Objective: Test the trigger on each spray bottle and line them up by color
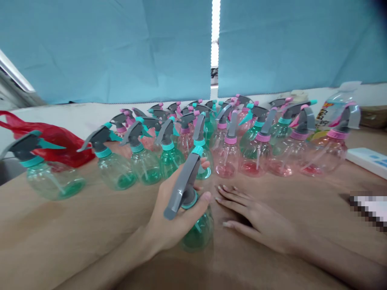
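My left hand (175, 213) is wrapped round the neck of a green spray bottle (198, 235) with a grey trigger head and a turquoise nozzle. The bottle is upright near the middle of the table, its lower part showing below my thumb. To its right, my right hand (256, 217) lies palm down on the tabletop with fingers stretched out, apart from the bottle and holding nothing. Just beyond my hands, a row of spray bottles spans the table, green ones such as this bottle (146, 167) on the left and pink ones such as this bottle (226, 161) on the right.
More spray bottles crowd behind the front row. A red plastic bag (60, 141) lies at the left. At the right are a large clear bottle (335, 104), a white box (367, 159) and a blurred-out flat object (370, 207). Blue curtains (105, 48) hang behind the wooden table (99, 229).
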Motion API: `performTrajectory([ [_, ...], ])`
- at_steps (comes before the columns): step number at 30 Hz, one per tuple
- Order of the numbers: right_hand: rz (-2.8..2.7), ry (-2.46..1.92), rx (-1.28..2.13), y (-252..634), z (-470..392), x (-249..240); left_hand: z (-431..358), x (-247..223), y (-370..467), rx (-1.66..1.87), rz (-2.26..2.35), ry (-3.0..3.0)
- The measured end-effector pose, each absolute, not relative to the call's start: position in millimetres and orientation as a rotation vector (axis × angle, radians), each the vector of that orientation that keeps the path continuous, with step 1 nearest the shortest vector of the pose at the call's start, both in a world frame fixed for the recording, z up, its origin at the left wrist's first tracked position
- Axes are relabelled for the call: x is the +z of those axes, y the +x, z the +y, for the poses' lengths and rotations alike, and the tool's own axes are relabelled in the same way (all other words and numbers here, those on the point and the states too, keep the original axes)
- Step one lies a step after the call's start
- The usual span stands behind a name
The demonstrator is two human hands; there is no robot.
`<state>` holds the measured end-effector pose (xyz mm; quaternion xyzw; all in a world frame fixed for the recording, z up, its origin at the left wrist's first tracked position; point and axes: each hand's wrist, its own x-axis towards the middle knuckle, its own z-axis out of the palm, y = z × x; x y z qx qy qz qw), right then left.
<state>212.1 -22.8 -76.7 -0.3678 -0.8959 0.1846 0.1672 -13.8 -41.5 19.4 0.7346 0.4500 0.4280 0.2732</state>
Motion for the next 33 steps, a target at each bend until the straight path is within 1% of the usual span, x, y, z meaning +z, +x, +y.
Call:
performTrajectory([
  [21,-2.592,-1.063,0.499,211.5,-22.4,-75.3,-39.8,25.2,-12.7,1.173,1.242,2.098],
  [24,-2.582,-1.064,0.511,211.0,-22.8,-74.6,-38.7,24.0,-12.9,1.126,1.199,2.099],
  [28,-2.568,-1.061,0.531,211.1,-22.6,-75.5,-39.3,21.9,-11.2,1.041,1.276,2.029],
  [33,-2.549,-1.056,0.549,211.5,-22.5,-75.8,-40.0,19.9,-8.4,1.048,1.336,1.994],
])
